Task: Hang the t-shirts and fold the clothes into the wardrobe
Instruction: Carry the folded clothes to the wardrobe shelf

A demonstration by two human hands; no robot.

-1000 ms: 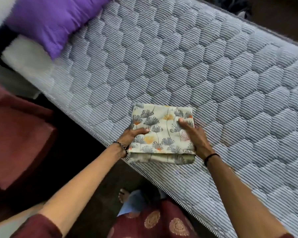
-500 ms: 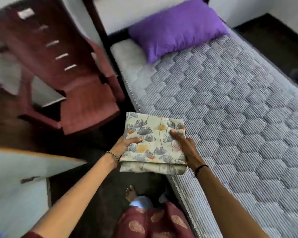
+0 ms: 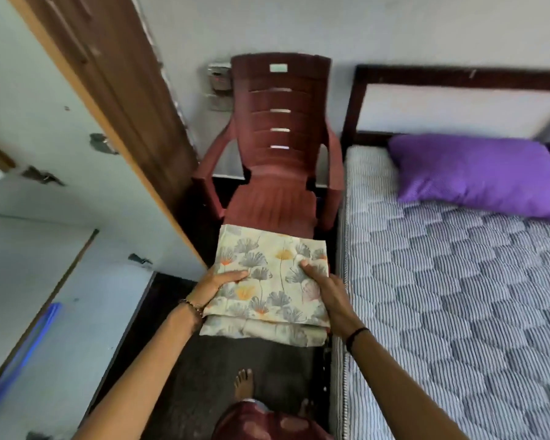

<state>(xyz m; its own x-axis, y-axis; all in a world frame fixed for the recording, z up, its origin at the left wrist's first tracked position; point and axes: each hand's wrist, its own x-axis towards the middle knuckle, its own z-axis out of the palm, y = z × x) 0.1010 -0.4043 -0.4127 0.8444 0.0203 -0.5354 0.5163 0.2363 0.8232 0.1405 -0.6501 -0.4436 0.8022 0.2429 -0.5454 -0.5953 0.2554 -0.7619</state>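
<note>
The room is lit softly and evenly, without glare. The wall is rendered brightest; the floor is sunk in shadow. The wardrobe door is smeared by blur and bowed by wide-angle distortion.

A pale grey-white wall runs across the back, evenly lit by soft light. A reddish-brown plastic chair with armrests and a slotted back stands against it, facing the camera. A switch plate sits on the wall beside the chair's upper left corner. To the chair's left leans a tall dark brown wooden panel. To its right is a bed: a dark-framed headboard with a white centre, a striped quilted mattress, and a purple pillow at the head. The floor is dark
</note>
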